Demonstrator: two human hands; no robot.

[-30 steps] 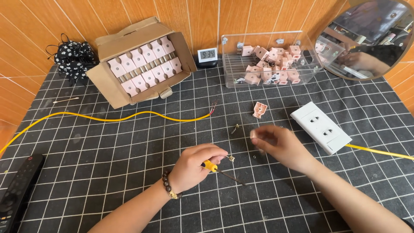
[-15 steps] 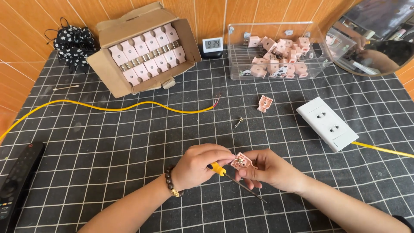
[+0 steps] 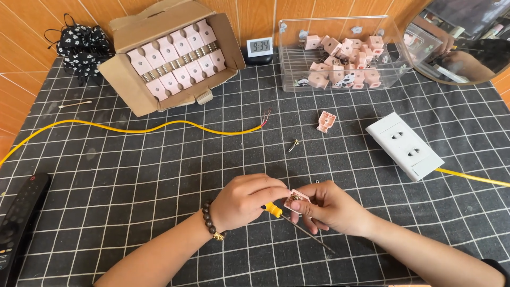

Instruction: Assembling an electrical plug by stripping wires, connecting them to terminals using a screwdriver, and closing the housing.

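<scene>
Hiding most of the pink plug half (image 3: 295, 201), hands (image 3: 287, 204).

Two yellow cables (image 3: 133, 129), one white socket strip (image 3: 405, 145), perhaps twelve boxed plugs (image 3: 175, 61).

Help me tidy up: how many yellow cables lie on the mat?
2. One yellow cable snakes from the left edge to bare ends near the middle of the mat. The other runs from the white socket strip off the right edge.

small home assembly workstation: grid-patterned mat (image 3: 133, 175), cardboard box of pink plugs (image 3: 172, 56), clear bin of plug parts (image 3: 345, 53), round mirror (image 3: 462, 42), wood-panel wall (image 3: 32, 21).
</scene>
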